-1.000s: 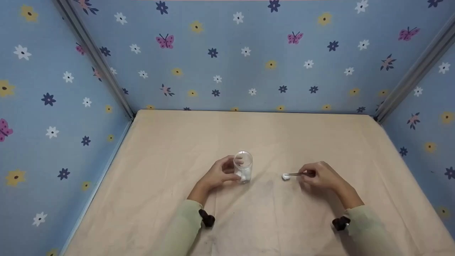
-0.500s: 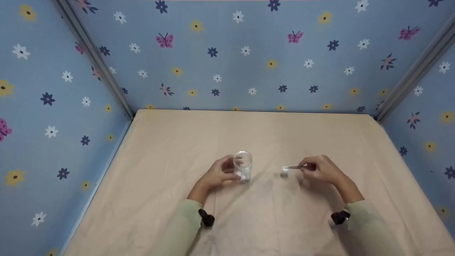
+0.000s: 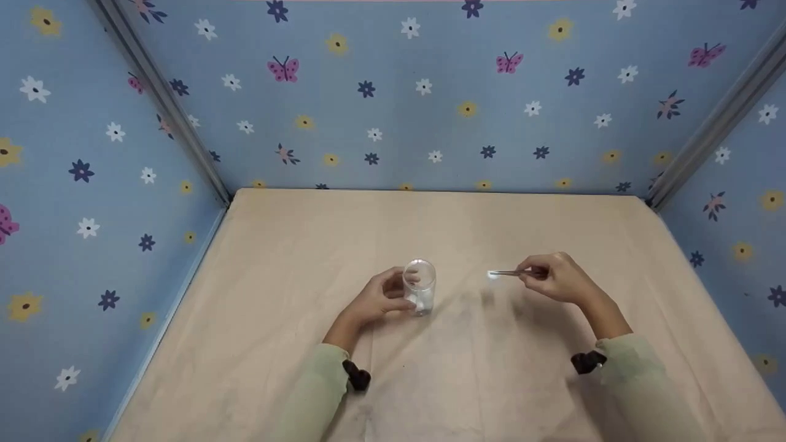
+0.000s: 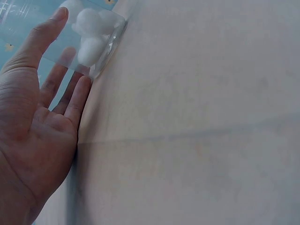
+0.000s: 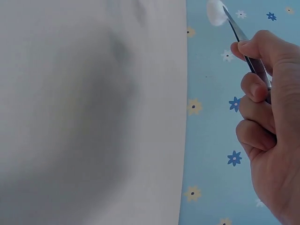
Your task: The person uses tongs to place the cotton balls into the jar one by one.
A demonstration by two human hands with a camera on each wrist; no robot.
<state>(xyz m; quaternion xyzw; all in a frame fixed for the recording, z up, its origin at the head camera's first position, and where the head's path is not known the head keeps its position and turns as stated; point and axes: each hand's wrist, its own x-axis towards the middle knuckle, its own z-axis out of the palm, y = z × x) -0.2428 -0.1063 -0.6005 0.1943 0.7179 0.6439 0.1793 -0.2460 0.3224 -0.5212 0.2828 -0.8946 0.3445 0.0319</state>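
A clear plastic cup point(image 3: 420, 285) stands upright on the table, with several white cotton balls point(image 4: 91, 35) at its bottom. My left hand point(image 3: 374, 301) holds the cup from its left side, thumb in front and fingers behind. In my right hand point(image 3: 556, 279) I pinch metal tweezers point(image 5: 243, 42) between thumb and fingers. A single cotton ball point(image 5: 216, 11) is gripped in the tweezer tips, raised above the table to the right of the cup. Its shadow falls on the cloth below.
A beige cloth point(image 3: 307, 245) with creases covers the table. Blue panels point(image 3: 399, 92) with flowers and butterflies rise at the back and both sides, joined by grey metal posts point(image 3: 166, 104). Dark wrist cameras point(image 3: 356, 376) sit at both cuffs.
My right hand has lifted the tweezers and the cotton ball up off the table, away from me. My left hand and the cup have stayed in place.
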